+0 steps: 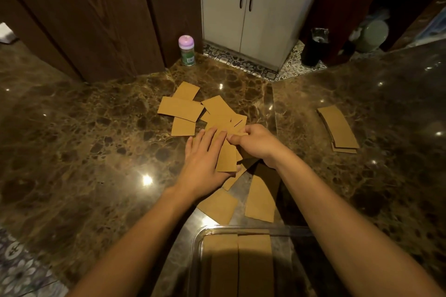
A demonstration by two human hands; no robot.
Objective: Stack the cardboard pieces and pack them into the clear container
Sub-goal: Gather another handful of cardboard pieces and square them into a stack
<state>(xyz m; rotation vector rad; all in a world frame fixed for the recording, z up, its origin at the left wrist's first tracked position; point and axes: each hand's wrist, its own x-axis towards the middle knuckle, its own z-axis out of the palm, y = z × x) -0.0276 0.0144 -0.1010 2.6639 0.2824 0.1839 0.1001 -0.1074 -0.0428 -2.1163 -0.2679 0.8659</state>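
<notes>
Several tan cardboard pieces (179, 108) lie scattered on the brown marble counter. My left hand (205, 159) holds a small stack of cardboard pieces (226, 157), thumb under and fingers along its left side. My right hand (255, 142) pinches the top of that same stack from the right. Two more loose pieces (260, 198) lie just below my hands. The clear container (198, 243) stands at the near edge with two rows of cardboard inside it. A separate neat stack of cardboard (337, 128) rests to the right.
A small bottle with a pink cap (186, 50) stands at the counter's far edge. Beyond it are a dark wooden door, a white sink cabinet (248, 14) and a black bin (313, 48) on a patterned floor.
</notes>
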